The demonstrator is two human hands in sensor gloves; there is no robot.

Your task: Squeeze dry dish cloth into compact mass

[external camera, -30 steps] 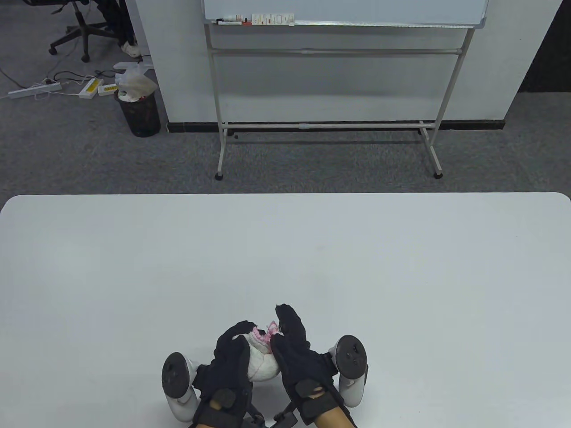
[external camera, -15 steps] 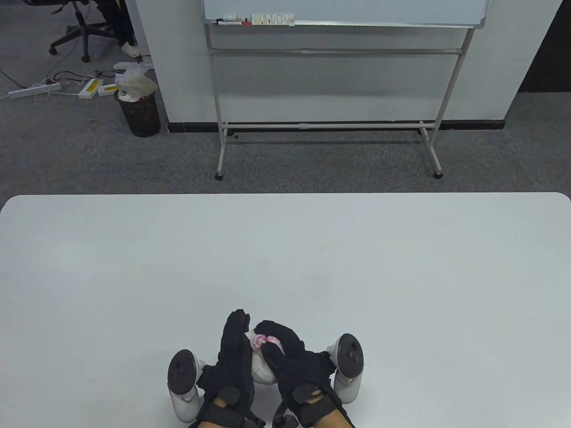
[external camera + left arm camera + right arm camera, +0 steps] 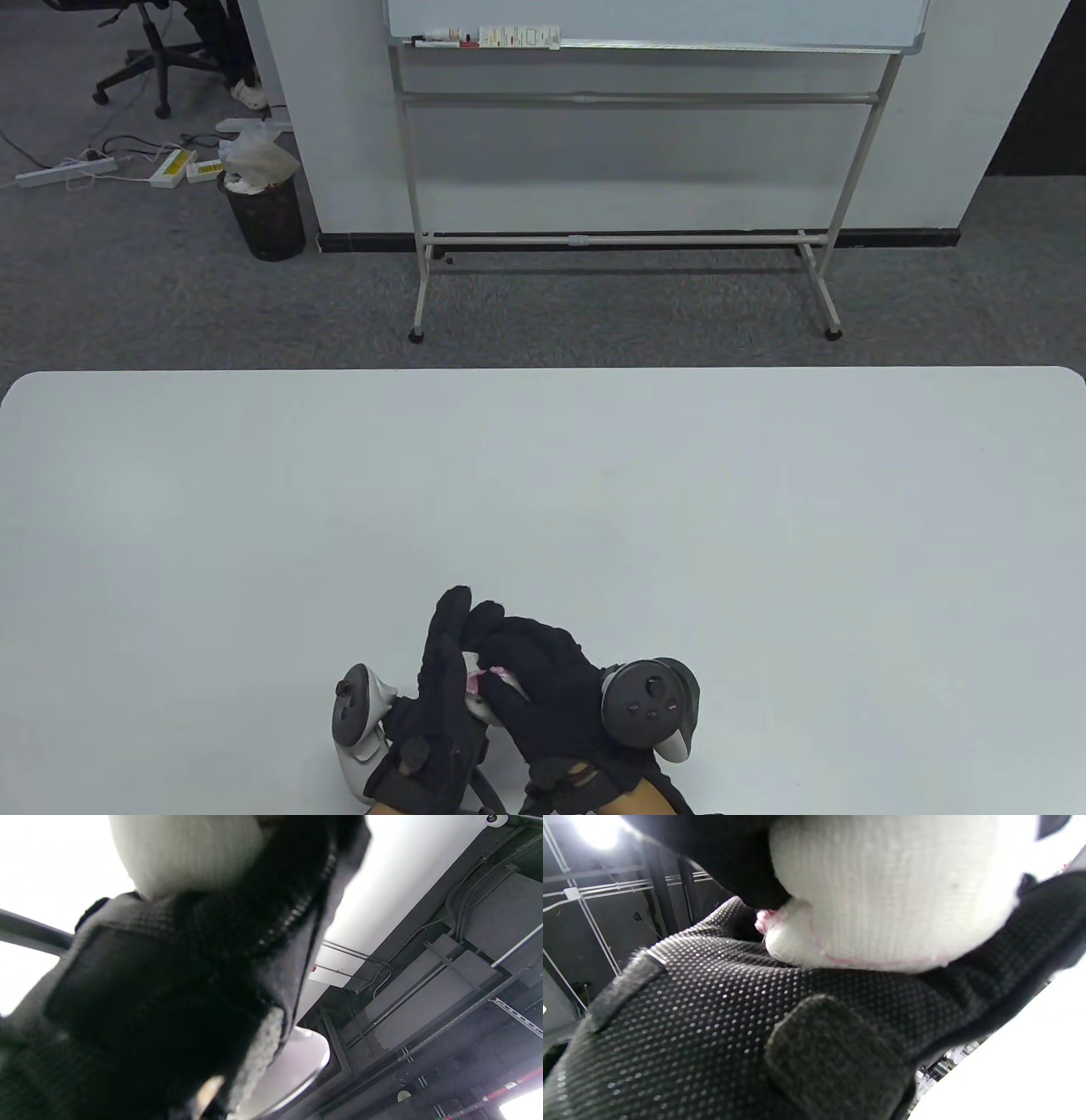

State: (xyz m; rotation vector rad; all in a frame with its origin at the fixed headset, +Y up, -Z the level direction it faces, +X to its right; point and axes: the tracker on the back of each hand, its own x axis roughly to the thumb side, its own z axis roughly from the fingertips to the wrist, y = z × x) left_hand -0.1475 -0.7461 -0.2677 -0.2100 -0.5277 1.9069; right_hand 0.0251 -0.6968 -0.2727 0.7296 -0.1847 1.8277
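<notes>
The dish cloth (image 3: pixel 477 686) is white with a pink edge, bunched into a small ball near the table's front edge. Both black-gloved hands press it between them. My left hand (image 3: pixel 445 671) stands against its left side, fingers pointing away from me. My right hand (image 3: pixel 530 671) curls over its top and right side and hides most of it. In the right wrist view the cloth (image 3: pixel 882 895) fills the top as a tight white bulge against the dotted glove palm. In the left wrist view a white patch of cloth (image 3: pixel 186 853) shows above the glove.
The white table (image 3: pixel 543 492) stretches away beyond the hands. Past its far edge are grey carpet, a whiteboard stand (image 3: pixel 624 238) and a black waste bin (image 3: pixel 265 212) at the left.
My right hand has rolled over the top of the cloth and its tracker now faces up. The hands have closed together, and far less cloth shows than a second ago.
</notes>
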